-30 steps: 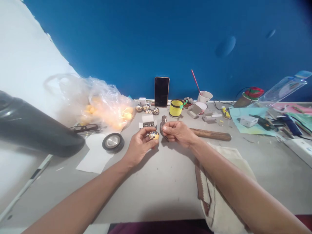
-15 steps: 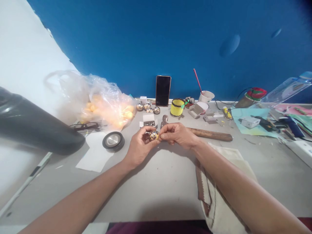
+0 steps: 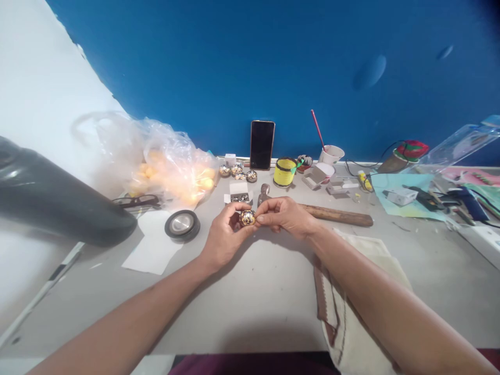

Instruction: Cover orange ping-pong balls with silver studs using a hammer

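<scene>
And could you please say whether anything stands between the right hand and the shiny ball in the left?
Nothing visible does; the right hand appears to touch the shiny ball, and the hammer lies beyond.

My bare left hand (image 3: 223, 235) curls around the left side of the small round yellow ball with shiny metallic studs (image 3: 247, 217), gripping it. Bare right hand (image 3: 286, 216) at its right edge, fingers (image 3: 270, 206) pinched. Left forearm (image 3: 133, 307), right forearm (image 3: 375, 289) slant in from its near side.

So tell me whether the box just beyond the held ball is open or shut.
Open: the box has a raised flap, and shiny pieces show inside.
</scene>
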Available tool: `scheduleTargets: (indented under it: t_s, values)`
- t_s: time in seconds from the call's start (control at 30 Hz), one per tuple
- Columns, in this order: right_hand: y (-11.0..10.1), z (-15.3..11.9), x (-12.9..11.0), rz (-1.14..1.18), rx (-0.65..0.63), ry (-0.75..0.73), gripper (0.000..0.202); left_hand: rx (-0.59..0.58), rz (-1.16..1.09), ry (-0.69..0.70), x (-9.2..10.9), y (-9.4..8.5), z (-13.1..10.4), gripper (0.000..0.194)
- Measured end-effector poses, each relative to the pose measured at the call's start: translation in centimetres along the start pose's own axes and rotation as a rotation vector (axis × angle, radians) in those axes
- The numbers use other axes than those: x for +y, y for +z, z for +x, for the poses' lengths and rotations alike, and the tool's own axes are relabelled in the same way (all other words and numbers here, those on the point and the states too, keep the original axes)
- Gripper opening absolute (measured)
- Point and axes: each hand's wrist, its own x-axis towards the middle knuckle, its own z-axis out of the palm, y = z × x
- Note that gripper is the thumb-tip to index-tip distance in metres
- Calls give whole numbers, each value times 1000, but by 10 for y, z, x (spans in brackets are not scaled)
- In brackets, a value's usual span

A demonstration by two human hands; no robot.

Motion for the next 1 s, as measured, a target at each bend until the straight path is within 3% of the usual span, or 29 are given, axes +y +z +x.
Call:
scheduleTargets:
  t_s: [0.4,0.67,1.0]
  values:
    - [5,0,-2,-5,46,14,22,46,-21,-3,4,1,-1,43]
    - [3,2,5,171,-5,48,32,-1,-63,-21,6,0,1,47]
    - [8,3,6,205,31,51,32,23,-18,-3,3,-1,0,48]
